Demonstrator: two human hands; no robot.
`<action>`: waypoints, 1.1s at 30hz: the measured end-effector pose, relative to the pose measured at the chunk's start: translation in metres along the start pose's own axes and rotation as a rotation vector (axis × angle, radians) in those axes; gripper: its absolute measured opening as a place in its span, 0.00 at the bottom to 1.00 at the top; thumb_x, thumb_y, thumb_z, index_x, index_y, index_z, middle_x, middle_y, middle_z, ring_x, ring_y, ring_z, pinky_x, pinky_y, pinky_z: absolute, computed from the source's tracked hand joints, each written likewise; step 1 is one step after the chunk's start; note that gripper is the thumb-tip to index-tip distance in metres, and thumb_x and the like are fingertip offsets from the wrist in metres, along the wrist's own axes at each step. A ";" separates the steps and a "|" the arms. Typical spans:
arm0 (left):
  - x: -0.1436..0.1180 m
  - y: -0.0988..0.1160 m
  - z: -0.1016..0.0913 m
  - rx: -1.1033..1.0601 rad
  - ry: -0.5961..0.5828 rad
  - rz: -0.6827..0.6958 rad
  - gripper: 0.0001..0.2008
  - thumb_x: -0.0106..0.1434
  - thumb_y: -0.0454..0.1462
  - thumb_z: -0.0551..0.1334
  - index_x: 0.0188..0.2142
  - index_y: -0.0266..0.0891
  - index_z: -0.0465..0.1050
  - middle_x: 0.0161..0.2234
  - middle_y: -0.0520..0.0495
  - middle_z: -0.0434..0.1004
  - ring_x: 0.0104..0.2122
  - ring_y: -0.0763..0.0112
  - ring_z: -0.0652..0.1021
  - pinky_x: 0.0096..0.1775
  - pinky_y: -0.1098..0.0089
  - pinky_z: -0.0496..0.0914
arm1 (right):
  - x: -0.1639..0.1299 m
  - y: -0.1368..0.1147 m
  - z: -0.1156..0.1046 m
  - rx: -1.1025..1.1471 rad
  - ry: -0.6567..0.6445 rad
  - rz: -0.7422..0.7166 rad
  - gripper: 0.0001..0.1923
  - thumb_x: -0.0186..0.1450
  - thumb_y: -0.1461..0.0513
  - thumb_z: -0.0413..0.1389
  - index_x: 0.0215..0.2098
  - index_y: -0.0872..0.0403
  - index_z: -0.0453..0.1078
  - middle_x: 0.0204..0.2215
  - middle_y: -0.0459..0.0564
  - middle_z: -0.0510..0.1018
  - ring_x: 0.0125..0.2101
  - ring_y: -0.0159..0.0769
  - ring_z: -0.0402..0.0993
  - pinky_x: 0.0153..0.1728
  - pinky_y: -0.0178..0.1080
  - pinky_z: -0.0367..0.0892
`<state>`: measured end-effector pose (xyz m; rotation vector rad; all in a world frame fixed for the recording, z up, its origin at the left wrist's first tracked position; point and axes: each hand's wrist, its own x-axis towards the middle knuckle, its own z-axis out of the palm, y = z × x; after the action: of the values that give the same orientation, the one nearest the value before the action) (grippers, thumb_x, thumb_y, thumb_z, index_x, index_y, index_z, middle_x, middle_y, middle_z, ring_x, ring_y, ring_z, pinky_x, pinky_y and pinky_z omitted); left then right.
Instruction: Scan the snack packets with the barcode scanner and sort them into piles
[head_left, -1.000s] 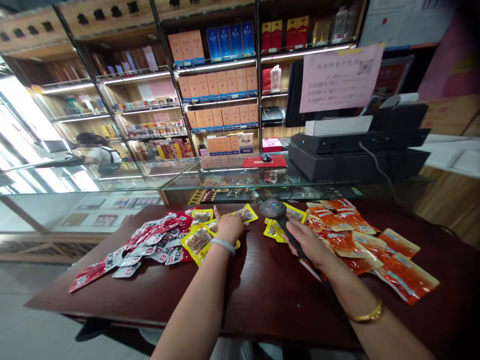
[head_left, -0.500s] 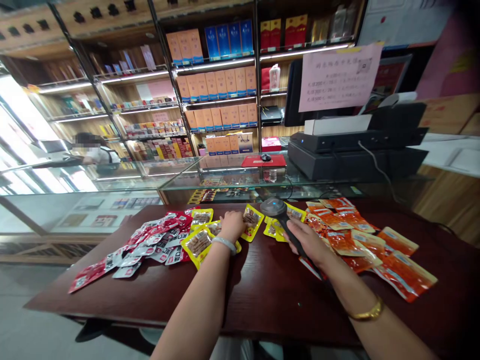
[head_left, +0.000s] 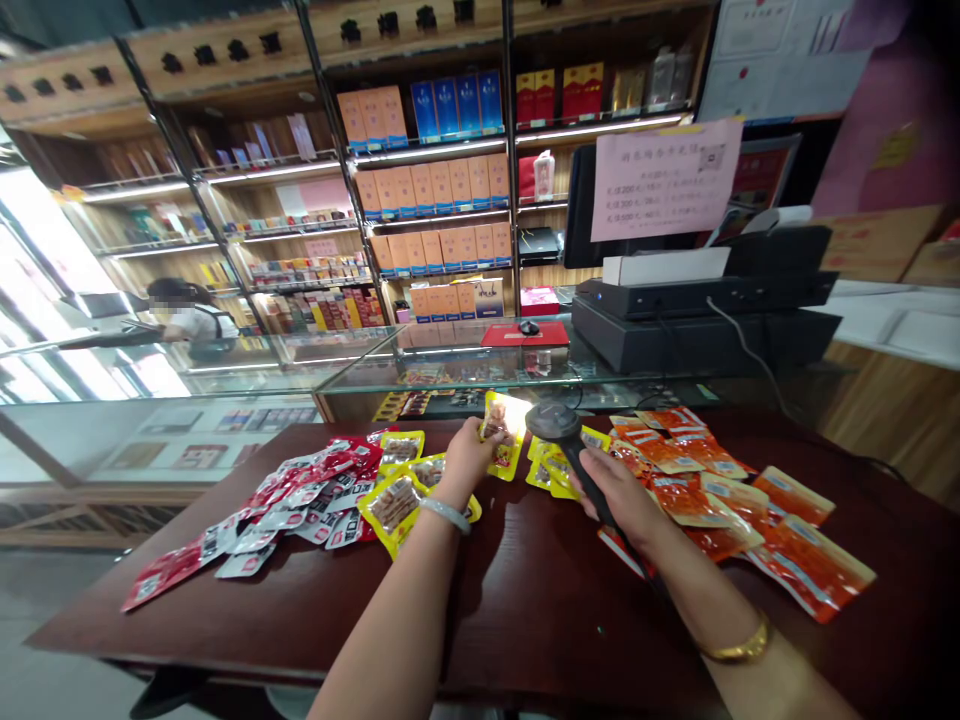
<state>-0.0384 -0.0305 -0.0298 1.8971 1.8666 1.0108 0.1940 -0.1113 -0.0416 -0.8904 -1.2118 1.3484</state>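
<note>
My left hand (head_left: 472, 462) grips a yellow-edged snack packet (head_left: 504, 450) by its left side, holding it tilted up off the table. A bright patch of light falls on the packet's upper right. My right hand (head_left: 616, 485) is wrapped round the handle of a dark barcode scanner (head_left: 556, 425), whose head is close to that packet. Several more yellow packets (head_left: 394, 503) lie left of my left hand, and others (head_left: 559, 470) lie under and behind the scanner. Red and silver packets (head_left: 300, 495) are heaped on the left; orange packets (head_left: 814, 560) spread on the right.
The dark wooden table (head_left: 517, 600) abuts a glass display counter (head_left: 442, 372). A cash drawer (head_left: 701, 330) and a monitor with a pink notice (head_left: 664, 180) stand behind it. A red mouse pad (head_left: 495, 334) lies on the glass. A person (head_left: 191, 315) is at the far left.
My left hand has raised the yellow packet from the table toward the scanner. Light now shines on the packet. The scanner has shifted only slightly, and the view has tilted a little.
</note>
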 end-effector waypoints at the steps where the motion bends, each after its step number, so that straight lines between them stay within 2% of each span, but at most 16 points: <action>1: 0.000 0.000 0.002 -0.022 0.000 0.012 0.11 0.62 0.45 0.63 0.38 0.41 0.69 0.35 0.49 0.79 0.36 0.68 0.78 0.36 0.73 0.66 | 0.000 -0.001 0.000 -0.001 0.004 -0.003 0.24 0.59 0.41 0.58 0.36 0.52 0.66 0.21 0.40 0.70 0.13 0.26 0.60 0.14 0.32 0.55; 5: -0.004 0.006 0.010 -0.113 0.006 0.026 0.12 0.60 0.44 0.64 0.39 0.40 0.70 0.37 0.47 0.79 0.38 0.66 0.78 0.39 0.70 0.68 | -0.002 -0.004 0.001 0.022 0.015 -0.006 0.24 0.59 0.41 0.58 0.38 0.52 0.65 0.21 0.40 0.69 0.14 0.26 0.60 0.14 0.31 0.56; 8: -0.009 0.015 0.024 -0.289 -0.054 0.033 0.11 0.61 0.41 0.62 0.42 0.38 0.71 0.39 0.45 0.79 0.39 0.65 0.78 0.41 0.68 0.70 | -0.003 -0.006 0.002 0.050 0.019 -0.007 0.23 0.59 0.42 0.58 0.38 0.52 0.64 0.21 0.41 0.69 0.14 0.27 0.60 0.14 0.31 0.55; 10: -0.015 0.021 0.035 -0.468 -0.156 0.032 0.14 0.62 0.37 0.60 0.47 0.38 0.70 0.41 0.44 0.79 0.39 0.65 0.79 0.41 0.67 0.72 | -0.003 -0.007 0.002 0.057 0.001 -0.008 0.23 0.60 0.42 0.58 0.37 0.51 0.64 0.21 0.41 0.69 0.15 0.27 0.60 0.15 0.31 0.56; 12: -0.021 0.028 0.045 -0.647 -0.290 0.045 0.20 0.61 0.36 0.61 0.54 0.38 0.67 0.45 0.43 0.78 0.39 0.65 0.79 0.40 0.66 0.74 | -0.003 -0.008 0.002 0.049 -0.025 -0.013 0.22 0.60 0.42 0.58 0.36 0.51 0.65 0.21 0.40 0.69 0.15 0.27 0.60 0.15 0.32 0.56; 15: -0.031 0.036 0.049 -0.813 -0.435 0.128 0.28 0.57 0.36 0.66 0.57 0.40 0.66 0.49 0.43 0.77 0.43 0.64 0.79 0.46 0.64 0.74 | -0.004 -0.008 0.002 0.019 -0.044 -0.013 0.22 0.61 0.42 0.57 0.34 0.52 0.65 0.20 0.40 0.68 0.14 0.27 0.59 0.15 0.32 0.55; 17: -0.035 0.040 0.045 -0.843 -0.516 0.174 0.30 0.53 0.38 0.70 0.56 0.39 0.69 0.50 0.41 0.77 0.47 0.61 0.78 0.51 0.61 0.72 | -0.004 -0.008 0.002 0.006 -0.043 -0.018 0.21 0.61 0.42 0.56 0.33 0.52 0.65 0.20 0.40 0.68 0.14 0.26 0.59 0.15 0.32 0.55; 20: -0.039 0.042 0.038 -0.814 -0.701 0.253 0.30 0.52 0.41 0.71 0.54 0.36 0.72 0.52 0.39 0.76 0.51 0.56 0.76 0.55 0.58 0.68 | -0.005 -0.009 0.002 -0.011 -0.039 -0.030 0.21 0.62 0.43 0.56 0.33 0.51 0.65 0.21 0.41 0.68 0.14 0.26 0.59 0.15 0.32 0.54; 22: -0.040 0.042 0.036 -0.743 -0.753 0.320 0.28 0.54 0.42 0.70 0.54 0.37 0.74 0.53 0.40 0.76 0.54 0.55 0.74 0.57 0.59 0.66 | -0.006 -0.010 0.002 -0.028 -0.037 -0.038 0.20 0.63 0.43 0.56 0.34 0.51 0.66 0.21 0.41 0.68 0.14 0.26 0.59 0.14 0.32 0.55; 26: -0.036 0.037 0.037 -0.576 -0.706 0.414 0.27 0.59 0.43 0.66 0.57 0.40 0.71 0.55 0.43 0.74 0.56 0.59 0.73 0.57 0.62 0.66 | -0.009 -0.014 0.001 -0.066 -0.031 -0.078 0.19 0.64 0.44 0.54 0.32 0.52 0.65 0.22 0.42 0.68 0.14 0.27 0.61 0.15 0.33 0.55; 28: -0.028 0.030 0.029 -0.448 -0.626 0.401 0.25 0.60 0.41 0.64 0.57 0.39 0.72 0.53 0.43 0.77 0.52 0.60 0.76 0.54 0.64 0.69 | -0.009 -0.015 0.001 -0.070 -0.022 -0.082 0.20 0.64 0.44 0.54 0.31 0.51 0.64 0.22 0.42 0.68 0.14 0.27 0.61 0.15 0.33 0.54; 31: -0.015 0.010 0.000 -0.006 -0.376 0.296 0.18 0.58 0.38 0.65 0.48 0.41 0.78 0.45 0.42 0.81 0.45 0.59 0.79 0.51 0.62 0.70 | -0.010 -0.012 0.002 -0.050 -0.014 -0.027 0.20 0.63 0.44 0.56 0.34 0.51 0.65 0.22 0.42 0.69 0.15 0.27 0.61 0.15 0.33 0.54; 33: -0.007 -0.005 -0.025 0.367 -0.236 0.183 0.18 0.54 0.38 0.67 0.46 0.42 0.79 0.46 0.39 0.79 0.48 0.54 0.77 0.53 0.59 0.67 | -0.010 -0.009 0.004 -0.048 -0.035 0.015 0.20 0.61 0.44 0.57 0.35 0.51 0.66 0.22 0.42 0.69 0.15 0.27 0.61 0.15 0.32 0.54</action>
<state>-0.0583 -0.0436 -0.0173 2.3128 1.8610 0.4819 0.1934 -0.1222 -0.0330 -0.9147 -1.2708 1.3571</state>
